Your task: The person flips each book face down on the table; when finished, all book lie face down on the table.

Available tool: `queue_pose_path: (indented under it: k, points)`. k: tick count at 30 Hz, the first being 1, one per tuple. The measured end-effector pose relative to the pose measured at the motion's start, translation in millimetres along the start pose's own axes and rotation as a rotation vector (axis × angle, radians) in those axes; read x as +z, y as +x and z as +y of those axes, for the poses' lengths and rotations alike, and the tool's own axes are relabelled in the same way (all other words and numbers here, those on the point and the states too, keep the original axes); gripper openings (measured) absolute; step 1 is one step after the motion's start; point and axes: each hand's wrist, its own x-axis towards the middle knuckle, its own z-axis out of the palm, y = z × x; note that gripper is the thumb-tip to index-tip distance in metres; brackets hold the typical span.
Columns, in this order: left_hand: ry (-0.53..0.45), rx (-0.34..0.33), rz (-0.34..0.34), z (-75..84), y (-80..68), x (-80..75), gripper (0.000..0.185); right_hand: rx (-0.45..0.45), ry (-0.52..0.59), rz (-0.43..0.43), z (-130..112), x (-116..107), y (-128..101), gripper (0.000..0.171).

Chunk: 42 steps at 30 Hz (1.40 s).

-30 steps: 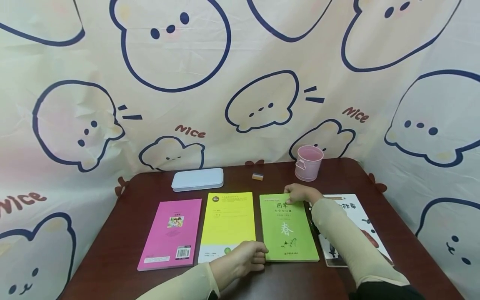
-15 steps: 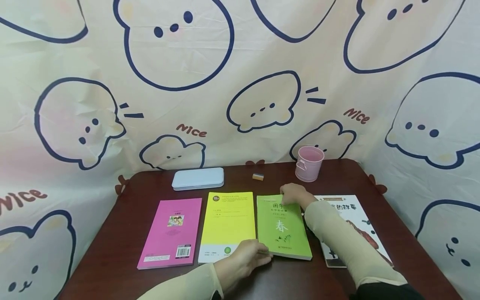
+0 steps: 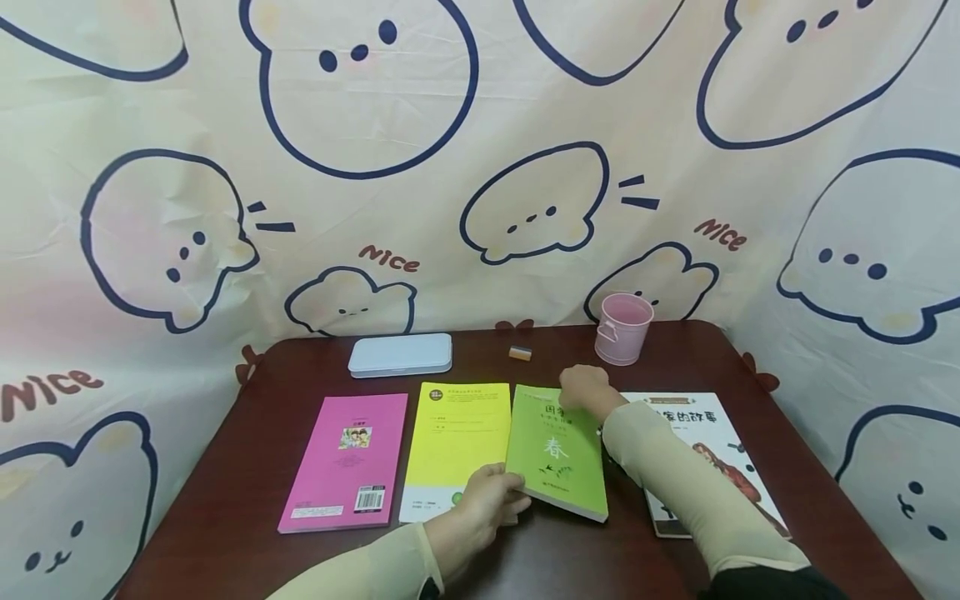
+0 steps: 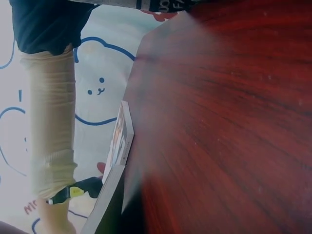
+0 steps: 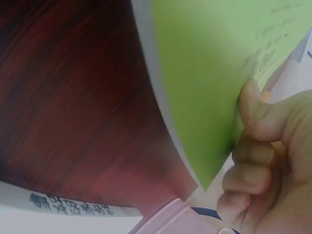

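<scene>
two hands on a green book, raised off a dark table

while both hands hold the green book (image 3: 557,451), the other things lie spread about them on the dark wooden table (image 3: 247,467). furthest to the left of the left hand (image 3: 487,502) is a pink book (image 3: 347,462), flat, with a barcode at its near edge. between that and the left hand lies a yellow book (image 3: 457,442), also flat; the left hand's knuckles sit over its near right corner. beyond the left hand, near the cartoon-print backdrop (image 3: 360,125), is a pale blue tin case (image 3: 400,355), lid on. a small eraser (image 3: 520,353) lies just beyond the right hand (image 3: 583,388).

the green book is between the hands, its left edge next to the yellow book. its cover is bright green with white characters and small dark print. its near edge is lifted clear of the table, so it tilts, and the white page edges show along the near side. the left hand grips its near left corner, fingers curled round the edge. the right hand pinches the far right corner, thumb (image 5: 256,105) on the cover and fingers curled behind, as the right wrist view shows.

beyond and right of the right hand stands a pink bucket-shaped cup (image 3: 623,327), upright; whether it holds anything cannot be told. under the right forearm, right of the green book, lies a white picture book (image 3: 705,429), partly hidden by the sleeve (image 3: 686,483).
</scene>
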Motion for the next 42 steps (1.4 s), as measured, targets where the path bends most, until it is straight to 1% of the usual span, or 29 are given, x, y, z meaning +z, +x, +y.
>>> queue_pose_path:
  k: [2, 4, 6, 9, 12, 14, 16, 18, 21, 23, 25, 28, 32, 34, 37, 39, 42]
  points:
    - [-0.016, 0.029, -0.001, 2.1, 1.0, 0.0, 0.034, -0.009, 0.041, -0.024, 1.1, -2.2, -1.6, 0.015]
    - [-0.027, 0.060, 0.002, 5.5, 0.6, 0.2, 0.039, -0.022, 0.114, -0.046, 4.3, -3.8, -2.0, 0.014]
    - [-0.026, 0.090, 0.003, 9.9, -0.3, 0.2, 0.043, -0.043, 0.210, -0.063, 9.0, -4.8, -1.8, 0.010]
    - [-0.001, 0.128, 0.000, 17.1, -1.9, -0.5, 0.045, -0.073, 0.388, -0.087, 16.3, -5.4, -1.1, 0.011]
    - [0.028, 0.149, -0.003, 22.2, -2.6, -1.7, 0.044, -0.099, 0.532, -0.117, 21.4, -4.8, -0.7, 0.013]
    - [0.042, 0.156, 0.001, 24.0, -2.9, -2.3, 0.044, -0.107, 0.596, -0.133, 22.8, -3.6, -0.2, 0.015]
    - [0.047, 0.161, 0.011, 25.4, -3.5, -2.5, 0.043, -0.120, 0.636, -0.129, 23.1, -2.4, 1.0, 0.018]
    - [0.052, 0.177, 0.016, 26.4, -3.8, -2.2, 0.043, -0.122, 0.679, -0.125, 22.2, -1.1, 2.6, 0.025]
    - [0.077, 0.221, 0.001, 28.0, -4.1, -0.9, 0.042, -0.120, 0.772, -0.134, 20.2, -0.6, 5.0, 0.053]
    - [0.130, 0.261, -0.020, 29.7, -5.2, -0.1, 0.042, -0.116, 0.863, -0.157, 18.6, -0.8, 6.4, 0.069]
    - [0.207, 0.307, -0.039, 31.8, -7.0, 0.0, 0.041, -0.122, 0.946, -0.173, 16.9, -1.4, 7.3, 0.079]
    - [0.320, 0.378, -0.050, 33.6, -9.2, -1.0, 0.040, -0.132, 1.024, -0.170, 13.9, -1.8, 9.0, 0.079]
    - [0.404, 0.445, -0.079, 32.8, -9.9, -0.5, 0.035, -0.114, 1.096, -0.175, 10.0, -0.4, 11.7, 0.077]
    - [0.437, 0.468, -0.100, 32.0, -9.3, 1.7, 0.033, -0.097, 1.159, -0.195, 9.1, -0.1, 12.1, 0.079]
    - [0.499, 0.508, -0.118, 31.1, -7.7, 5.8, 0.031, -0.104, 1.262, -0.243, 11.9, -0.3, 10.7, 0.083]
    - [0.541, 0.534, -0.132, 32.2, -7.8, 8.5, 0.031, -0.095, 1.328, -0.275, 16.0, -1.5, 8.8, 0.089]
    - [0.599, 0.579, -0.154, 35.1, -7.9, 11.9, 0.030, -0.096, 1.391, -0.312, 22.3, -4.6, 5.0, 0.093]
